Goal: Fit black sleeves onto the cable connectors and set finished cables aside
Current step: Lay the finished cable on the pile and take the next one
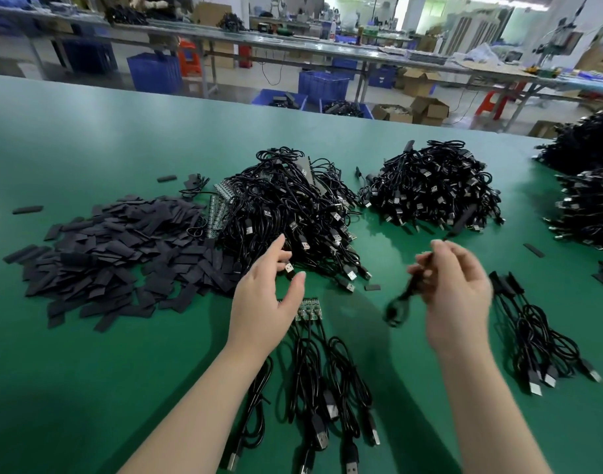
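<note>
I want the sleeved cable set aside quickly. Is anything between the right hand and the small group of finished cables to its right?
Nothing visible: only bare green table lies between the right hand and the finished cables.

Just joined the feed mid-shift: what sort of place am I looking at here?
Likely a cable assembly workshop: heaps of black USB cables on a green worktable, a pile of black sleeves, long benches and blue crates behind.

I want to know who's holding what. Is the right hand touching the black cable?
Touching. The head view shows the right hand with its fingers curled round a blurred black cable, which dangles below it above the green table.
</note>
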Tool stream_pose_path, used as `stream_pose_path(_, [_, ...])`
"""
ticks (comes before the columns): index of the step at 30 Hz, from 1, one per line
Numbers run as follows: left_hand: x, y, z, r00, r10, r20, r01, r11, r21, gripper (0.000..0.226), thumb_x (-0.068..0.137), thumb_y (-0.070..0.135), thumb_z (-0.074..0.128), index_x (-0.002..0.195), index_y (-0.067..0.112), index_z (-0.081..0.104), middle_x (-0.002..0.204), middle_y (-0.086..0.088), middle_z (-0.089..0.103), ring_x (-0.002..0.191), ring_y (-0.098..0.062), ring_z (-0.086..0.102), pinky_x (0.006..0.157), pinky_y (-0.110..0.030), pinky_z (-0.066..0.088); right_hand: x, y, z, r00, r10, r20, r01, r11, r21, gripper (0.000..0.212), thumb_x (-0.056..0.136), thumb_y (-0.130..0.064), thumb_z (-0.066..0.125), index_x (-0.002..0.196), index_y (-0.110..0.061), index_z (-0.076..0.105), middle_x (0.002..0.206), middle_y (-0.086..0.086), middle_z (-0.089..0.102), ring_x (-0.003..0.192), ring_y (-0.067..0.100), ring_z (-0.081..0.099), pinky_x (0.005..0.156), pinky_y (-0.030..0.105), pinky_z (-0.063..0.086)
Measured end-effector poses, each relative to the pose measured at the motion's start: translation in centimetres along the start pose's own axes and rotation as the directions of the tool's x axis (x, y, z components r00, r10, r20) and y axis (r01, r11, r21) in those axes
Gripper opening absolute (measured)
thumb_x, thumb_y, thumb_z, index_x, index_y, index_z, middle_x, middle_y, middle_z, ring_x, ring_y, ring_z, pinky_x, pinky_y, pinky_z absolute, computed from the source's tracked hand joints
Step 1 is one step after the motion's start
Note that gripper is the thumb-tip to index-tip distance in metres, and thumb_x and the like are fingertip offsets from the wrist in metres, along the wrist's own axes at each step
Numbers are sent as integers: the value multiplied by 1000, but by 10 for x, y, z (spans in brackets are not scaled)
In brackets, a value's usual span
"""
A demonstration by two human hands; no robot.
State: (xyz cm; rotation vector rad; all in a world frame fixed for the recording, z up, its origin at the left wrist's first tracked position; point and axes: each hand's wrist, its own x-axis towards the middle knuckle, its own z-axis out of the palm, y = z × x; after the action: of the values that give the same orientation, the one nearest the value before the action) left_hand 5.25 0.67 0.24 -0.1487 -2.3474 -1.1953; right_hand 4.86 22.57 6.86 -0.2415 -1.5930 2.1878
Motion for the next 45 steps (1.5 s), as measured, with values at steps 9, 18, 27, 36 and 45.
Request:
stream_pose_path(9, [0, -6, 5, 994, -32, 104, 24, 997, 72, 32, 96, 24, 57, 127, 27, 62, 109, 23, 57, 103, 3, 54, 91, -29, 51, 48, 13, -99, 991, -53, 123, 103, -291, -951, 40, 89, 5, 45, 122, -7, 64, 104, 17, 61, 94, 36, 56, 68, 37, 40])
stream_pose_path(18, [0, -8, 8, 940, -100, 325, -25, 933, 359, 46, 91, 55, 51, 129, 31, 61, 125, 13, 56, 120, -11, 45, 100, -33, 34, 79, 6, -126, 985, -171, -10, -104, -550, -829, 33, 83, 3, 52, 110, -14, 61, 109, 16, 53, 106, 36, 45, 83, 40, 37])
stream_pose_path(27, [3, -11, 7, 926, -105, 363, 33, 979, 199, 22, 85, 47, 65, 105, 38, 64, 102, 28, 57, 105, 2, 48, 89, -21, 34, 9, 27, 3, 880, 75, 470, 434, 280, -856, 25, 92, -32, 64, 115, -24, 71, 91, -7, 68, 78, 15, 59, 74, 30, 49])
stream_pose_path(36, [4, -10, 0, 953, -172, 249, 233, 942, -242, 43, 72, 23, 81, 100, 50, 62, 92, 23, 68, 98, 7, 61, 85, -2, 38, -25, 72, 36, 839, 81, 538, 316, 732, -604, 23, 88, -19, 72, 81, -41, 70, 79, -23, 71, 77, -7, 64, 68, 5, 43])
stream_pose_path(45, [5, 0, 3, 944, -226, 238, 293, 909, -296, 52, 73, 27, 84, 112, 48, 57, 102, 32, 65, 103, 13, 57, 83, -9, 43, -26, 75, 29, 893, 27, 449, 209, 860, -466, 23, 89, -11, 71, 85, -34, 73, 85, -20, 74, 82, -4, 67, 73, 6, 45])
